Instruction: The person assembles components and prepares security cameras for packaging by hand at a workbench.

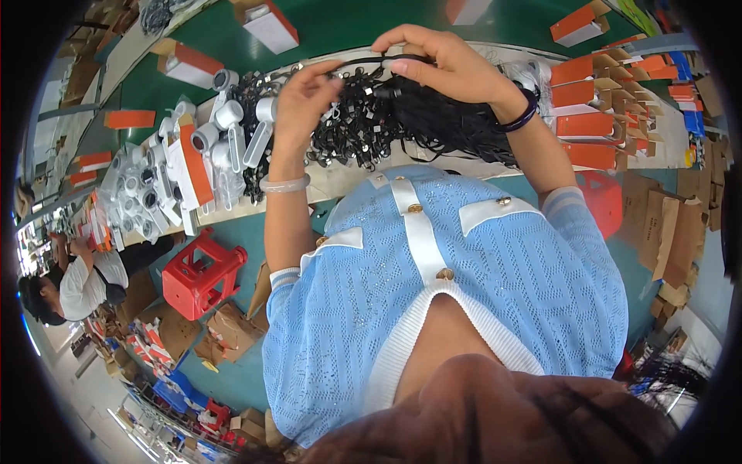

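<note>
A thin black cable (pixel 362 61) stretches between my two hands above the work table. My right hand (pixel 444 66) pinches it between thumb and fingers, and a dark bracelet is on that wrist. My left hand (pixel 304 100) is at the cable's left stretch, its index finger against it. Motion blurs those fingers, so their grip is unclear; a pale bangle circles the wrist. Below my hands lies a heap of black cables (pixel 352 116) with small shiny metal plugs. Toward the right, the black cable lengths (pixel 440 124) lie in a looser bundle.
White handheld devices with round heads (pixel 229 114) crowd the table's left. Orange-and-white boxes (pixel 583 112) are stacked at right; more stand on the green surface (pixel 340 23) beyond. A red stool (pixel 202 274) and cartons (pixel 232 332) occupy the floor. Another person (pixel 97 274) is at far left.
</note>
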`<state>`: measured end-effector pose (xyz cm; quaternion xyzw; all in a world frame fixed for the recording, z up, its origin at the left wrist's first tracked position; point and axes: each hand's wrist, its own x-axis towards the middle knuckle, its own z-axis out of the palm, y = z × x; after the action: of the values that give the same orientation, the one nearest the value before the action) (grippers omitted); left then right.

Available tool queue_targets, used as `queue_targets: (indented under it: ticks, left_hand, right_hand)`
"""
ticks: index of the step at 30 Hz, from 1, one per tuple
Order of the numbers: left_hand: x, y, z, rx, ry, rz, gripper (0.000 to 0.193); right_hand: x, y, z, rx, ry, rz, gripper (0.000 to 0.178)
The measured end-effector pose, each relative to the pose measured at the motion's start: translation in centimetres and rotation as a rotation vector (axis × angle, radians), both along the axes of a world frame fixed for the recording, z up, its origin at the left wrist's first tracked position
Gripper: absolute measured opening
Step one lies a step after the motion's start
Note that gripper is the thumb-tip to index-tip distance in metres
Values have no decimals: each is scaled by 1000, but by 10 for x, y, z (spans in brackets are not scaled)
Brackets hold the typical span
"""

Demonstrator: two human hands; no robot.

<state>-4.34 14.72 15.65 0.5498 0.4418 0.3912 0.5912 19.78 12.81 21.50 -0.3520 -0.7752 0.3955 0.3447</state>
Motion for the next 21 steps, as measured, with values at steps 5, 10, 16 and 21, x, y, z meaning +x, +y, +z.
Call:
queue_targets:
  ticks: [5, 10, 16, 21]
  left_hand:
    - [28, -51, 17, -164, -195, -378, 22]
    - [6, -65, -9, -110, 108, -290, 12]
    - [-30, -89, -80, 414, 792, -4, 13]
    - [-25, -103, -136, 539, 968, 22, 24]
  right_hand:
    - [-56, -15, 44, 73, 1, 279, 30]
    - [-63, -15, 37, 352, -294, 58, 34]
    - [-44, -32, -52, -52, -1049, 278, 26]
    - [-42, -60, -122, 26, -938, 356, 26]
